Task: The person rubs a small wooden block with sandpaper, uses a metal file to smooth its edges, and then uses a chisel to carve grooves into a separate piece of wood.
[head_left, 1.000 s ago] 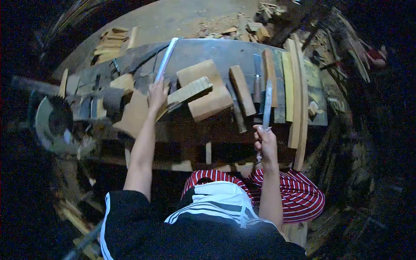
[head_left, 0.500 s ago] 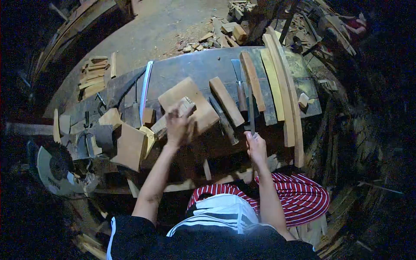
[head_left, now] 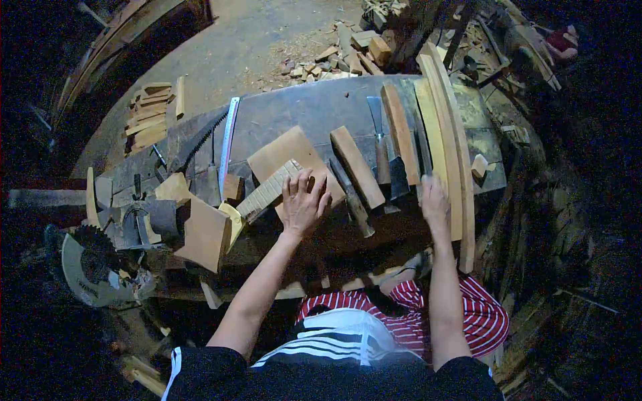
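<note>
Above the square brown board point(head_left: 284, 148), my left hand point(head_left: 304, 206) has its fingers spread and holds nothing. Beside its fingertips, a pale wooden strip with many cross grooves point(head_left: 264, 194) lies partly over the board. At the right, my right hand point(head_left: 435, 204) is closed around the near end of a long dark metal tool, like a file point(head_left: 422, 144). That tool lies along a yellowish plank point(head_left: 436, 127). Between my hands are a wooden block point(head_left: 358, 166), a dark tool with a wooden handle point(head_left: 358, 214), a chisel point(head_left: 382, 157) and a black blade point(head_left: 398, 179).
A metal ruler point(head_left: 229, 144) and a handsaw point(head_left: 200, 142) lie left of the board. Further left are a shaped wooden block point(head_left: 202, 230) and a circular saw point(head_left: 83, 271). Long curved planks point(head_left: 457, 147) edge the bench's right side. Wood scraps point(head_left: 321, 67) litter the floor beyond.
My left hand has moved right and nearer me, off the grooved strip, its fingers now spread. My right hand has carried the file-like tool right, beside the yellowish plank. The view has shifted slightly.
</note>
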Tool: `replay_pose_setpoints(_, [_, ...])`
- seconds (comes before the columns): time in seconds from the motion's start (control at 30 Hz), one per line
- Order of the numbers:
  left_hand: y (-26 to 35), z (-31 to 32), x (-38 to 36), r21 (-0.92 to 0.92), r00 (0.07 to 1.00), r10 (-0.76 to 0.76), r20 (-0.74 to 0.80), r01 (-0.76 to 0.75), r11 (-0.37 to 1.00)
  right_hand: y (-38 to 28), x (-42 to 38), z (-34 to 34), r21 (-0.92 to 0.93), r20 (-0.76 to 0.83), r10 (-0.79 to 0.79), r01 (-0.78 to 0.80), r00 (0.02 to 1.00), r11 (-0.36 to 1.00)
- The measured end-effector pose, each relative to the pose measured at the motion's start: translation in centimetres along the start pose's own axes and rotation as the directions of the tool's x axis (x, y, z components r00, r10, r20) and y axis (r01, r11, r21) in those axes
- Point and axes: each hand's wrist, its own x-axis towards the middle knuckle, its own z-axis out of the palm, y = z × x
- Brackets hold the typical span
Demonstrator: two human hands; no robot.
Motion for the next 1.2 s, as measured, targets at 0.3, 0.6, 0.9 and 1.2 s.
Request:
replay_pose_setpoints(0.3, [0.3, -0.8, 0.5, -0.028, 0.999, -0.024, 0.045, 0.025, 0.999, -8.0, -2.5, 2.9, 0.033, -0.009, -0.449, 0.449, 0.893, 0.893])
replay_pose_setpoints(0.6, [-0.3, -0.4, 0.3, -0.042, 1.000, -0.016, 0.027, 0.017, 0.999, -9.3, -3.0, 7.6, -0.297, 0.034, -0.286, 0.283, 0.958, 0.912])
replay_pose_setpoints(0.9, [-0.3, -0.1, 0.5, 0.005, 1.000, -0.004, 0.016, 0.003, 1.000, -7.8, -3.0, 6.7, -0.151, -0.103, -0.290, 0.273, 0.951, 0.950])
replay_pose_setpoints(1.2, [-0.4, 0.0, 0.3, -0.006, 0.999, -0.034, -0.005, 0.034, 0.999, -7.6, -10.6, 8.6, -0.034, 0.149, -0.350, 0.359, 0.925, 0.933])
